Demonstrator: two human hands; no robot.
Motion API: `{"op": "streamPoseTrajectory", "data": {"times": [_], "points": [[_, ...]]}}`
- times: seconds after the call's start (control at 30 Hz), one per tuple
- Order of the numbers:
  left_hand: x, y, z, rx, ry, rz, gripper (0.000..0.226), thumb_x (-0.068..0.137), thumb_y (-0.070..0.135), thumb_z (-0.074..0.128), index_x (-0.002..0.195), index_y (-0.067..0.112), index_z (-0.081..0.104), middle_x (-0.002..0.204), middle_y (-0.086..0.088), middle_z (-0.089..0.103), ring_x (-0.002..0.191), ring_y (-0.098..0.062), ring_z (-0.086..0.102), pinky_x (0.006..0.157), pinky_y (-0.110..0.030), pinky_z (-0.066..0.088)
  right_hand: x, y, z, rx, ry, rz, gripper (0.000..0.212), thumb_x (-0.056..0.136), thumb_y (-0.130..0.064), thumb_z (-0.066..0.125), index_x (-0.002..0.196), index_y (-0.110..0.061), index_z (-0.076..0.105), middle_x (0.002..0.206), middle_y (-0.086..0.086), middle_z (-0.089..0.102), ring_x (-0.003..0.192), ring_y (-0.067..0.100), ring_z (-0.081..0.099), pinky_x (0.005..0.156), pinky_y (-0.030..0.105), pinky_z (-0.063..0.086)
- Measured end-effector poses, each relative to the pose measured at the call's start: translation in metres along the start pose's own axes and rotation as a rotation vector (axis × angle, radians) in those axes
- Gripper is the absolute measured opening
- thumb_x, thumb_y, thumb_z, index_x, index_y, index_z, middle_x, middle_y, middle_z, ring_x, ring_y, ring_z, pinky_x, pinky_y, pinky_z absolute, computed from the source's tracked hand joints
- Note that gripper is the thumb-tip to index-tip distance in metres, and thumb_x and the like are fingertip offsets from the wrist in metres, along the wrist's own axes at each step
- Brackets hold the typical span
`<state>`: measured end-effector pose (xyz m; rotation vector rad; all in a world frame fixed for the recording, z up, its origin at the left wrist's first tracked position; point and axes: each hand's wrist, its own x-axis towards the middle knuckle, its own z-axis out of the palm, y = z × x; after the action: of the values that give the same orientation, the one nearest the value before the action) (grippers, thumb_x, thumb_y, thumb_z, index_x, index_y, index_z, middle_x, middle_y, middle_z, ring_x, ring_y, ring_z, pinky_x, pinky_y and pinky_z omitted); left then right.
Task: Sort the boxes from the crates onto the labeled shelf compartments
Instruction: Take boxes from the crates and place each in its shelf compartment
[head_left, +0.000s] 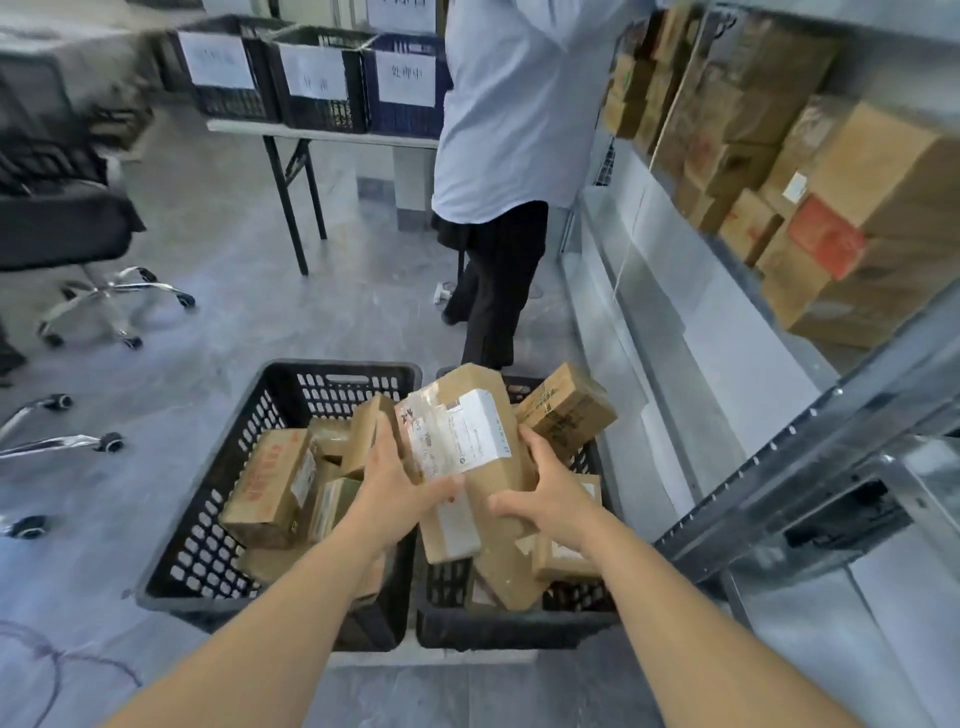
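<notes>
Two hands on one parcel: you had the long box (467, 447) gripped from both sides, tilted, its label face toward the camera. Your left hand (400, 493) wrapped the left edge, fingers behind, thumb laid across the front just under the white label. Your right hand (550, 493) clamped the right edge, fingers curled round the side, thumb on the front face. Neither hand was open; both were closed round that same box. The box sat above the seam between two black crates on the floor, mostly over the right crate (519, 631). Its lower end was down among the parcels there; couldn't tell if it touched them. The left crate (208, 519) held several cardboard boxes piled loosely, including a red-printed box (270, 483) near its left wall. A small brown box (569, 410) stood tilted at the right crate's far corner, just beside your right hand. The metal shelf (779, 467) ran along your right, with stacked cartons (753, 130) on an upper level. A second person (509, 104) in a pale blue shirt and dark trousers stood just beyond the crates, next to the shelf. Behind them a counter (311, 132) carried three labelled crates (322, 78), text too blurred to read. An office chair (67, 223) was at far left.
</notes>
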<state>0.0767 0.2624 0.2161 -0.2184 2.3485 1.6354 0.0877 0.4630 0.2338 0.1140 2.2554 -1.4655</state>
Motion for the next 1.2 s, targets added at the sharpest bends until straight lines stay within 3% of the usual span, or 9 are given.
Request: {"op": "streamPoseTrajectory", "data": {"times": [0.13, 0.2, 0.37, 0.5, 0.73, 0.83, 0.93, 1.07, 1.2], "points": [[-0.017, 0.03, -0.012, -0.023, -0.046, -0.022, 0.119, 0.075, 0.043, 0.076, 0.15, 0.029, -0.015, 0.156, 0.0, 0.025, 0.138, -0.024, 0.035, 0.111, -0.048, 0.03, -0.015, -0.027, -0.015, 0.143, 0.048, -0.098, 0.088, 0.074, -0.025, 0.073, 0.143, -0.041, 0.021, 0.13, -0.003, 0.05, 0.114, 0.018, 0.054, 0.093, 0.04, 0.053], [-0.023, 0.039, -0.017, -0.022, -0.086, -0.016, 0.112, 0.076, 0.049, 0.072, 0.151, 0.031, -0.01, 0.154, -0.001, 0.03, 0.135, -0.025, 0.039, 0.111, -0.048, 0.031, -0.021, -0.038, -0.02, 0.205, 0.069, -0.12, 0.077, 0.076, -0.024, 0.072, 0.135, -0.043, 0.027, 0.124, -0.001, 0.055, 0.11, 0.019, 0.057, 0.09, 0.038, 0.054], [-0.03, 0.06, -0.028, -0.093, -0.238, 0.089, 0.103, 0.06, 0.067, 0.075, 0.145, 0.046, 0.022, 0.133, 0.009, 0.056, 0.113, -0.016, 0.06, 0.101, -0.047, 0.046, -0.03, -0.055, -0.029, 0.436, 0.09, -0.165, 0.084, 0.063, -0.024, 0.073, 0.139, -0.033, 0.038, 0.12, 0.008, 0.06, 0.108, 0.03, 0.061, 0.093, 0.051, 0.052], [-0.033, 0.077, -0.03, -0.119, -0.278, 0.138, 0.07, 0.082, 0.042, 0.07, 0.141, 0.039, 0.033, 0.124, 0.01, 0.061, 0.11, -0.017, 0.061, 0.092, -0.04, 0.053, -0.04, -0.066, -0.039, 0.468, 0.083, -0.216, 0.079, 0.066, -0.021, 0.07, 0.139, -0.033, 0.04, 0.125, 0.009, 0.059, 0.111, 0.029, 0.059, 0.086, 0.04, 0.054], [-0.027, 0.096, -0.034, -0.094, -0.283, 0.293, 0.076, 0.082, 0.032, 0.072, 0.144, 0.039, 0.028, 0.121, 0.01, 0.063, 0.106, -0.009, 0.063, 0.091, -0.035, 0.053, -0.066, -0.077, -0.058, 0.206, 0.178, -0.241, 0.086, 0.067, -0.021, 0.073, 0.142, -0.038, 0.035, 0.121, 0.007, 0.058, 0.111, 0.023, 0.059, 0.099, 0.044, 0.05], [-0.024, 0.104, -0.028, -0.062, -0.336, 0.35, 0.079, 0.082, 0.029, 0.072, 0.145, 0.041, 0.025, 0.12, 0.011, 0.064, 0.107, -0.006, 0.062, 0.091, -0.03, 0.052, -0.078, -0.074, -0.06, 0.206, 0.264, -0.231, 0.08, 0.067, -0.021, 0.075, 0.132, -0.049, 0.038, 0.12, 0.004, 0.06, 0.114, 0.022, 0.058, 0.098, 0.042, 0.051], [-0.025, 0.114, -0.017, -0.06, -0.413, 0.407, 0.08, 0.083, 0.026, 0.071, 0.145, 0.04, 0.023, 0.118, 0.017, 0.061, 0.105, 0.001, 0.06, 0.077, -0.017, 0.051, -0.094, -0.067, -0.061, 0.221, 0.362, -0.229, 0.075, 0.067, -0.017, 0.075, 0.122, -0.054, 0.041, 0.12, 0.002, 0.06, 0.112, 0.02, 0.059, 0.093, 0.041, 0.054], [-0.021, 0.12, 0.009, -0.003, -0.535, 0.467, 0.089, 0.078, 0.035, 0.073, 0.147, 0.042, 0.018, 0.125, 0.018, 0.058, 0.114, -0.005, 0.055, 0.1, -0.035, 0.046, -0.128, -0.053, -0.061, 0.213, 0.523, -0.207, 0.078, 0.077, 0.002, 0.071, 0.132, -0.039, 0.035, 0.116, 0.001, 0.061, 0.104, 0.012, 0.06, 0.076, 0.022, 0.056], [-0.035, 0.126, 0.045, 0.039, -0.642, 0.543, 0.09, 0.077, 0.04, 0.075, 0.147, 0.041, 0.02, 0.128, 0.017, 0.055, 0.115, -0.003, 0.054, 0.099, -0.034, 0.046, -0.172, -0.034, -0.064, 0.211, 0.687, -0.143, 0.077, 0.078, 0.008, 0.069, 0.129, -0.039, 0.035, 0.103, -0.004, 0.064, 0.095, 0.007, 0.062, 0.063, 0.012, 0.051]]}}
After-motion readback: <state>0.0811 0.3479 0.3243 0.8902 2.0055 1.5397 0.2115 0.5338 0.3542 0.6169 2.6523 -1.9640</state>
